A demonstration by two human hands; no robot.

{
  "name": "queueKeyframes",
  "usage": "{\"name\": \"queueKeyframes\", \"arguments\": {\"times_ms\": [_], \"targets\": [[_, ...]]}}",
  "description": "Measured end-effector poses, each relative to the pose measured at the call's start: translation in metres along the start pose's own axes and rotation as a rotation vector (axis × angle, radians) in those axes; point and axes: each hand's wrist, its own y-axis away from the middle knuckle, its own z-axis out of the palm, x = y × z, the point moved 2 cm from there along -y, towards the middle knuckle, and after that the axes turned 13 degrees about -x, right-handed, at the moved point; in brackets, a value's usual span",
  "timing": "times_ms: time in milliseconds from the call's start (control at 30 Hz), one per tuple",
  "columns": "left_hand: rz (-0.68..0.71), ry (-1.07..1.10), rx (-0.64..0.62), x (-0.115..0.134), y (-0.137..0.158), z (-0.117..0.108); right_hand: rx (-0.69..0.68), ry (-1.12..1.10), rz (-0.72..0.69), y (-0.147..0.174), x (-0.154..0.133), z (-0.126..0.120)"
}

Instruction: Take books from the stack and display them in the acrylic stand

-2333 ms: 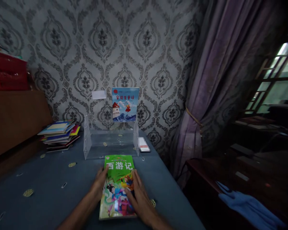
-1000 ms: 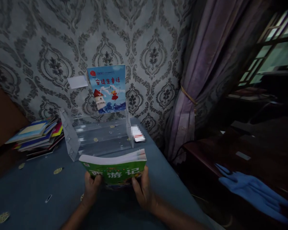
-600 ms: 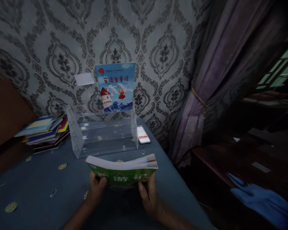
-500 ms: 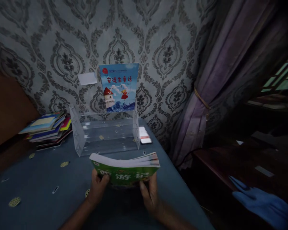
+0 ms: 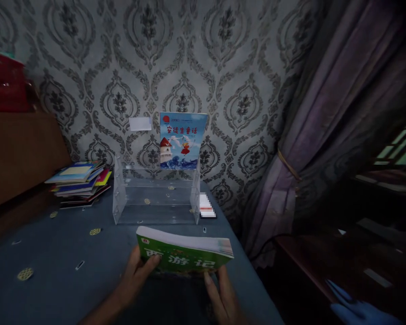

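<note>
A thick green paperback book (image 5: 186, 257) with white Chinese characters on its cover is held above the table. My left hand (image 5: 137, 273) is closed on its left side, thumb lying on the cover. On the right edge, my right hand (image 5: 221, 293) grips the same book, with its thumb near the lower corner. Beyond the book stands a clear acrylic tiered rack (image 5: 157, 198). A blue book (image 5: 182, 142) with red characters and a castle picture leans upright on the rack's top tier, at the right.
Left of the rack lies a stack of books (image 5: 77, 180), beside a brown wooden box (image 5: 20, 153). A pixelated white item (image 5: 207, 206) lies right of the rack. The table (image 5: 61, 248) ends at a diagonal right edge, near a purple curtain (image 5: 274, 194). A blue glove-like object (image 5: 355, 309) is lower right.
The view has shifted, so the rack and blue book appear lower and farther right. The green book, still in both hands, now tilts down toward the right and shows more of its cover.
</note>
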Motion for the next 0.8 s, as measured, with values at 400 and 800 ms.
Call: {"name": "queueKeyframes", "arguments": {"times_ms": [400, 800], "targets": [[-0.052, -0.129, -0.345, 0.050, -0.010, -0.014, -0.146, -0.036, 0.225, -0.039, -0.015, -0.024], [-0.120, -0.105, -0.341, 0.073, -0.074, -0.015, -0.346, -0.105, 0.048, -0.136, -0.057, -0.043]]}}
